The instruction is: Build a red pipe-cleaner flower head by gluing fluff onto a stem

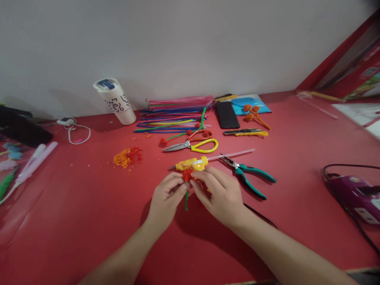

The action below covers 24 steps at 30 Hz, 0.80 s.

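Observation:
Between my fingertips is a red pipe-cleaner flower (187, 175) with a short green stem (186, 201) pointing down toward me. My left hand (169, 196) pinches it from the left, thumb and index finger closed on it. From the other side my right hand (221, 194) also pinches the red head, its fingers bent over it. Just beyond my hands lies a yellow hot glue gun (192, 163) with a clear glue stick (231, 154) out of its back. Pliers with green handles (247, 174) lie to the right, and scissors (192, 146) with red and yellow handles lie farther back.
A pile of orange and red fuzz trimmings (126, 158) lies at left. At the back are a white tumbler (117, 101), pipe cleaners (175, 114), a phone (227, 114), a utility knife (245, 132) and an orange pipe-cleaner sprig (257, 114). A purple power strip (356, 194) stands right, with a black cable.

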Each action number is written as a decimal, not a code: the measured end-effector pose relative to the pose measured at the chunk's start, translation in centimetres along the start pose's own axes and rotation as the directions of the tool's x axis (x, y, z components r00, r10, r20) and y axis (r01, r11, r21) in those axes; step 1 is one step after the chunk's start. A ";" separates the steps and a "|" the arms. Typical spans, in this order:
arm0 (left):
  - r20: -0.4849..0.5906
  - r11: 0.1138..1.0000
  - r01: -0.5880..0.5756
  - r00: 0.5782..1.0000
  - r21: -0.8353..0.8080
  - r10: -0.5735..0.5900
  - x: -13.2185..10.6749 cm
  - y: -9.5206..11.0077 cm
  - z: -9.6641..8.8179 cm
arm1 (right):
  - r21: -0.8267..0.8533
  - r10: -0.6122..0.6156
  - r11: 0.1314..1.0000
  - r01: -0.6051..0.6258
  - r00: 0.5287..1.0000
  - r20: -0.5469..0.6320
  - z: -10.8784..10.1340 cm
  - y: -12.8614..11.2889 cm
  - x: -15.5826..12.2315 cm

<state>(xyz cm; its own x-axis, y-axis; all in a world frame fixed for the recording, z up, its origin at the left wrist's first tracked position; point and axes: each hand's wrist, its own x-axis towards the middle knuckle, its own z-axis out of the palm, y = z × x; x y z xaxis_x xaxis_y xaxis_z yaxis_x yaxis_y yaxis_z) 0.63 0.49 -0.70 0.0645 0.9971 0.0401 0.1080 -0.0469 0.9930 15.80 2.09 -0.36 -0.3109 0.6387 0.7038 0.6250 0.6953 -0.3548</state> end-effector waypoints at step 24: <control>0.020 0.994 0.063 0.998 -0.090 -0.061 0.0 -0.1 -0.1 | 0.086 0.021 0.996 -0.023 1.000 0.022 -0.1 0.1 -0.2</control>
<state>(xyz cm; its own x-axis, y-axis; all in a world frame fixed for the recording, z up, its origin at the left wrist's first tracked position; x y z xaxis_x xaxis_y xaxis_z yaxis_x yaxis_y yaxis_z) 0.52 0.55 -0.76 0.0780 0.9967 -0.0230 0.0225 0.0213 0.9995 15.98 2.06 -0.48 -0.3130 0.6603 0.6827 0.5682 0.7061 -0.4225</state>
